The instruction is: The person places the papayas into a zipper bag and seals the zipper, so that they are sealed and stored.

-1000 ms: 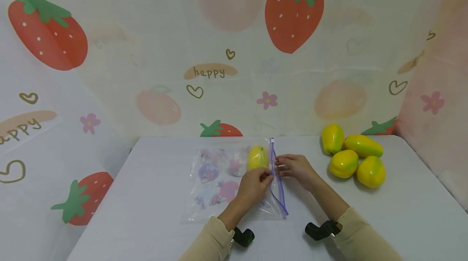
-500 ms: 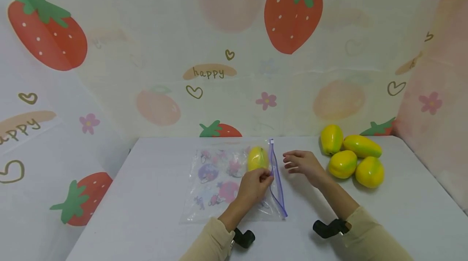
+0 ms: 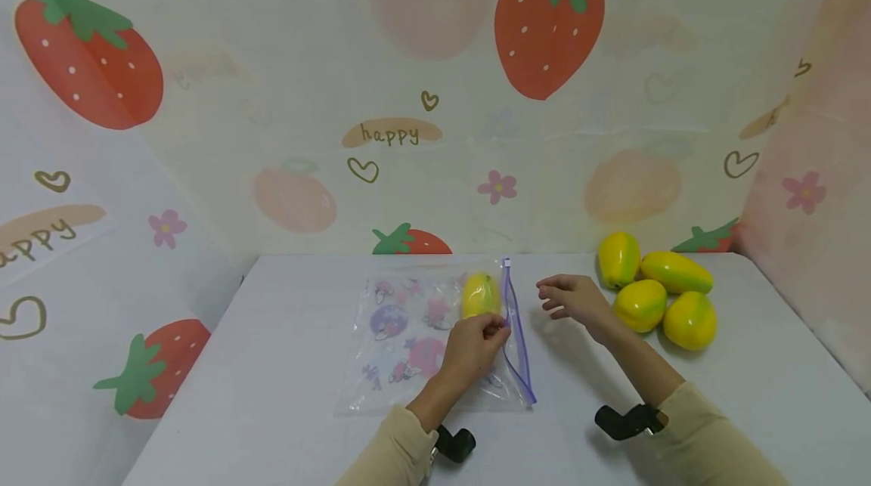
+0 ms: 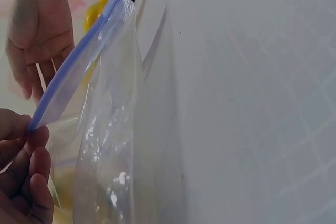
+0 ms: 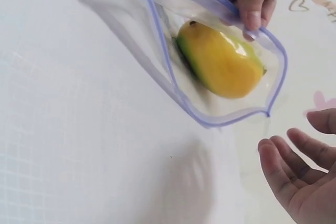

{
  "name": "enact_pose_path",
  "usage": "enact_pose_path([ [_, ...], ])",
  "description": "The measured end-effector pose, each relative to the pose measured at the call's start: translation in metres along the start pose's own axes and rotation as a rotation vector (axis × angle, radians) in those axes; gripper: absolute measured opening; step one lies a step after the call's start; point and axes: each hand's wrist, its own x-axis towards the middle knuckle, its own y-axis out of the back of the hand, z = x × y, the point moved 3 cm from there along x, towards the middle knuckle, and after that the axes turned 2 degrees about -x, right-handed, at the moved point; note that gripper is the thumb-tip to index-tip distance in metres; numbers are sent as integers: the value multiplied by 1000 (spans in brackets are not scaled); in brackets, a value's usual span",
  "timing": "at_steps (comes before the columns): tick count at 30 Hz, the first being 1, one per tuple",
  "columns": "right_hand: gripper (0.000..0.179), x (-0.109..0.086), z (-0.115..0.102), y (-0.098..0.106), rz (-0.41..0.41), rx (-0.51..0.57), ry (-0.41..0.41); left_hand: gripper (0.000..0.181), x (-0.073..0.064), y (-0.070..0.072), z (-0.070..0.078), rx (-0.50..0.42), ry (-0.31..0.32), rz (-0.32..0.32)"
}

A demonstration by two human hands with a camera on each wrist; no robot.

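Observation:
A clear zip bag (image 3: 408,380) with pink and purple prints lies flat on the table, its purple zip edge (image 5: 163,51) facing right. Its mouth gapes, and one yellow-green mango (image 5: 220,61) sits inside near the opening. My left hand (image 3: 472,346) pinches the upper lip of the bag at the zip, between thumb and fingers, as the left wrist view shows. Right of the bag mouth, my right hand (image 3: 574,304) hovers over the table with relaxed, slightly bent fingers (image 5: 278,177) and holds nothing.
Several yellow-green fruits stand grouped at the back right: an upright one (image 3: 619,259), a long one lying down (image 3: 677,272) and two rounder ones (image 3: 640,305) in front. Behind the white table (image 3: 272,350) hangs a strawberry-print cloth (image 3: 306,55).
My right hand has drawn away from the bag's zip edge, moving right toward the grouped fruits. My left hand keeps its pinch on the bag, and the mango inside stays put.

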Motion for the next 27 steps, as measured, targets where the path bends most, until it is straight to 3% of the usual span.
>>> enact_pose_path([
  [14, 42, -7, -5, 23, 26, -158, 36, 18, -3, 0, -1, -30, 26, 27],
  [27, 45, -21, -17, 58, 76, -384, -16, 17, -6, 1, -3, -78, 44, 47],
])
